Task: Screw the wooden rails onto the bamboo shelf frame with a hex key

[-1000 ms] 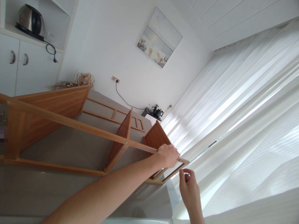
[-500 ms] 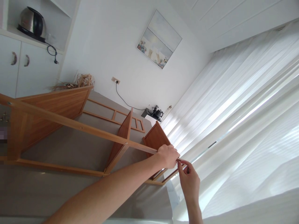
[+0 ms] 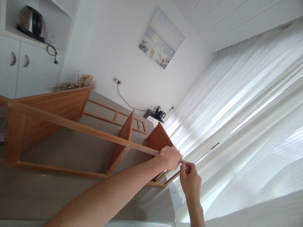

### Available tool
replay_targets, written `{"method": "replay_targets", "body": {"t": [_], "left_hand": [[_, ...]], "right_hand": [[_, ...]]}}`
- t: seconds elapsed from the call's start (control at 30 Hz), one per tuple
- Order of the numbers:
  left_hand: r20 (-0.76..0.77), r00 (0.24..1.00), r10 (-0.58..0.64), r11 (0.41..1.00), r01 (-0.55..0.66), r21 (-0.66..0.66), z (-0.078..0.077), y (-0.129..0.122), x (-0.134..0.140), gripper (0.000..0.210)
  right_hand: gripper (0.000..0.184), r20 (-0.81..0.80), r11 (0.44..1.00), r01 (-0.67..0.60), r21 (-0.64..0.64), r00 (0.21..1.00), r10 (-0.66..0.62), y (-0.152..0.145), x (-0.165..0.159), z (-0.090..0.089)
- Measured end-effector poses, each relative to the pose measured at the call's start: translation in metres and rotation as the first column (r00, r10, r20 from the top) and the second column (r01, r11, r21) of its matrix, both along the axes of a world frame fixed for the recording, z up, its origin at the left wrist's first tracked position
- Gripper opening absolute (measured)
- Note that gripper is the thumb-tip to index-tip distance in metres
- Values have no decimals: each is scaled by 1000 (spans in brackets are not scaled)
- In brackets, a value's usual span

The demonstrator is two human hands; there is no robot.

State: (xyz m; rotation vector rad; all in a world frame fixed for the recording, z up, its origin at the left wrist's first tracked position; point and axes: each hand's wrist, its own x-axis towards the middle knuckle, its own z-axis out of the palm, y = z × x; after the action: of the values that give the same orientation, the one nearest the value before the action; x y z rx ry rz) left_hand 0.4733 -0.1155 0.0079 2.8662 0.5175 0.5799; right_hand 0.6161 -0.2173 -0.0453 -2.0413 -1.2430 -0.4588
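A wooden shelf frame [image 3: 94,131] with panel shelves lies on its side on a grey surface. My left hand [image 3: 170,157] is closed around the right end of its upper rail, with the forearm crossing in front of the frame. Just beyond that end, my right hand [image 3: 191,179] is pinched, thumb against curled fingers, close to the rail's tip. A small dark bit shows in the right hand's curl, too small to name. Between the rails stand a middle shelf panel [image 3: 121,142] and a right shelf panel [image 3: 158,138]; a larger panel [image 3: 56,110] stands at the left.
Flat on the grey surface [image 3: 78,151] behind lies a ladder-like wooden side frame [image 3: 115,117]. Dried plants [image 3: 85,82] sit at the back left. White curtains [image 3: 236,126] hang close on the right. A steel kettle [image 3: 30,22] stands on a cabinet shelf.
My right hand's fingers have curled in more tightly at the rail's end, and a pale strip of the tip shows there. The left hand keeps its grip.
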Motion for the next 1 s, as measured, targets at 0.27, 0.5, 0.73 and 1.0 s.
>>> {"method": "replay_targets", "body": {"t": [0.27, 0.5, 0.73, 1.0], "left_hand": [[2, 1000, 2, 1000, -2, 0, 1, -1, -2, 28], [-25, 1000, 12, 1000, -12, -1, 1, 0, -1, 33], [-29, 1000, 1, 1000, -1, 2, 1, 0, -1, 32], [-8, 1000, 17, 1000, -17, 1, -1, -1, -1, 29]], "right_hand": [[34, 44, 994, 106, 10, 993, -106, -9, -4, -19], [51, -173, 994, -41, -103, 985, 23, -27, 4, -80], [54, -328, 979, -161, -126, 938, 112, -30, 2, -112], [50, -470, 998, -70, 11, 880, 67, -13, 0, -124]]}}
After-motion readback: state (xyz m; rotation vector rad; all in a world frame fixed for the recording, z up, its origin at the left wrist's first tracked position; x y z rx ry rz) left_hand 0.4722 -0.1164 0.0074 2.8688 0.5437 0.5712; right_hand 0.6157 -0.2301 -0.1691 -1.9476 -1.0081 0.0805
